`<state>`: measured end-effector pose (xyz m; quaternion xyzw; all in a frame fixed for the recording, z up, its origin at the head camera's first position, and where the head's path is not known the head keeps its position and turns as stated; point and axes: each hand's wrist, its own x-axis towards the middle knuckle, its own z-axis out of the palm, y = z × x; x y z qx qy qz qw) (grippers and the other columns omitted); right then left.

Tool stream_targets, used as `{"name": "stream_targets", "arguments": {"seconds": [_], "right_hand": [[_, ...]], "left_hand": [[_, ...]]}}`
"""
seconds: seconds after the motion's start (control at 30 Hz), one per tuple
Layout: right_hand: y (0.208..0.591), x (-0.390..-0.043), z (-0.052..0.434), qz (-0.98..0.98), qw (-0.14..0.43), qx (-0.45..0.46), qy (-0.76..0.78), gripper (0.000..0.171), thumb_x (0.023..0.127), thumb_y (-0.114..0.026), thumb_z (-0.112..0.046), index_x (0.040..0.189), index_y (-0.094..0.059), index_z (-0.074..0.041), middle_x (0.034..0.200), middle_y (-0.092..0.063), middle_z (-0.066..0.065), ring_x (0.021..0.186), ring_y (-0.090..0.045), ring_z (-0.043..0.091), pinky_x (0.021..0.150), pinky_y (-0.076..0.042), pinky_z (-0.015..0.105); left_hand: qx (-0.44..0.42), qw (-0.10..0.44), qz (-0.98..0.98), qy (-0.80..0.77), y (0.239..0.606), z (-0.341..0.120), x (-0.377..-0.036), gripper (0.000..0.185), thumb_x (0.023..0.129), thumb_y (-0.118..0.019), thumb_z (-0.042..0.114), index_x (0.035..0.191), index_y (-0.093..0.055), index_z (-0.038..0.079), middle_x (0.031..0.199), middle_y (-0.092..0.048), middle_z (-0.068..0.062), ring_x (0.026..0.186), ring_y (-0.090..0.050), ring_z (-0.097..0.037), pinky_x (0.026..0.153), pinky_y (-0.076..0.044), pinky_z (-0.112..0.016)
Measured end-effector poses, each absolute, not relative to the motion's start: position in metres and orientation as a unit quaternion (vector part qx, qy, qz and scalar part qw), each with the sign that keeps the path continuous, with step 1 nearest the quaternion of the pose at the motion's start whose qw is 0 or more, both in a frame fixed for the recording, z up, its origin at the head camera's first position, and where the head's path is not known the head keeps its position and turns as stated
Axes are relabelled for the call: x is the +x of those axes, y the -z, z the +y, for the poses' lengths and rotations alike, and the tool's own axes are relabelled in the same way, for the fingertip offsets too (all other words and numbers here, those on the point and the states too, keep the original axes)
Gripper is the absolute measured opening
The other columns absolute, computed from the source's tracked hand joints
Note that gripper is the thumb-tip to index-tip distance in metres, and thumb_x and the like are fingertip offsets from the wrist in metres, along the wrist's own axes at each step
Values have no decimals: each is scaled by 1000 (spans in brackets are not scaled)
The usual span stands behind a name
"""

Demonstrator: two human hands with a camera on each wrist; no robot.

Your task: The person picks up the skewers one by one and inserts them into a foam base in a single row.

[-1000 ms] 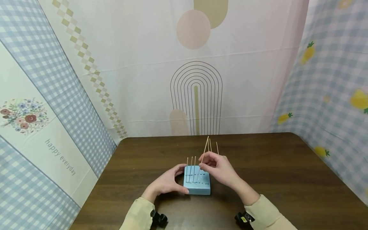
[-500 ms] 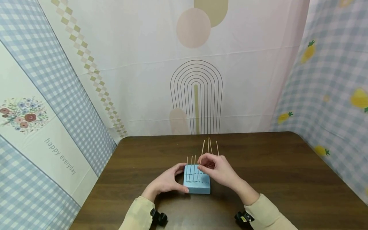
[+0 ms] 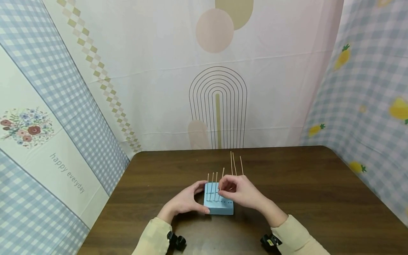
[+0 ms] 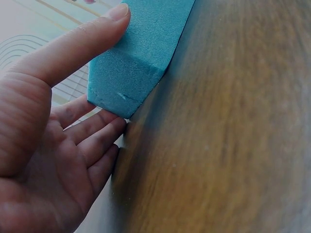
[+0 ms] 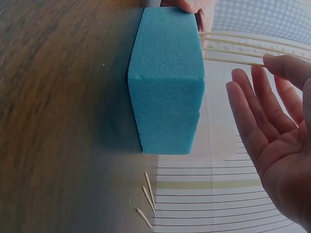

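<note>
A light-blue foam block (image 3: 220, 210) with rows of small holes in its top sits on the table. My left hand (image 3: 184, 202) grips its left side, thumb at the front and fingers at the back; the left wrist view shows the thumb (image 4: 92, 46) against the foam. Three bamboo skewers (image 3: 211, 182) stand upright along the block's left part. Between thumb and fingertips, my right hand (image 3: 241, 191) pinches another bamboo skewer (image 3: 222, 173), near-upright over the block beside those three. In the right wrist view this skewer (image 5: 233, 61) reaches the block's top face.
Several loose skewers (image 3: 234, 164) lie on the table behind the right hand, their pointed ends (image 5: 147, 196) showing in the right wrist view. The brown wooden table (image 3: 159, 170) ends at a patterned cloth backdrop (image 3: 165, 99). Checked cloths hang on both sides.
The right hand has lowered the pinched skewer, whose top is now much lower, and its fingers have come closer to the block. The left hand and the block have stayed put.
</note>
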<state>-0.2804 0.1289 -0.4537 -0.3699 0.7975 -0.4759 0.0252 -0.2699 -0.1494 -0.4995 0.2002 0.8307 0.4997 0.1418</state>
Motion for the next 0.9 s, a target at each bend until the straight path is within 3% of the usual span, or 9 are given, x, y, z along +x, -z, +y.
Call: {"name": "stream_targets", "arguments": {"seconds": [0.47, 0.9], "right_hand": [[455, -280, 128, 791, 42, -382, 477, 15, 95, -83, -12, 97, -70, -20, 91, -72, -8, 86, -70, 12, 79, -62, 32], [458, -280, 127, 802, 49, -383, 457, 17, 96, -82, -10, 96, -68, -20, 89, -71, -10, 84, -68, 9, 77, -61, 30]], "left_hand": [[204, 143, 829, -501, 500, -150, -270, 104, 79, -98, 26, 163, -39, 7, 162, -49, -8, 150, -46, -27, 123, -30, -53], [202, 144, 827, -505, 501, -150, -271, 105, 79, -98, 27, 163, -40, 7, 162, -49, -7, 150, -45, -26, 123, -30, -52]]}}
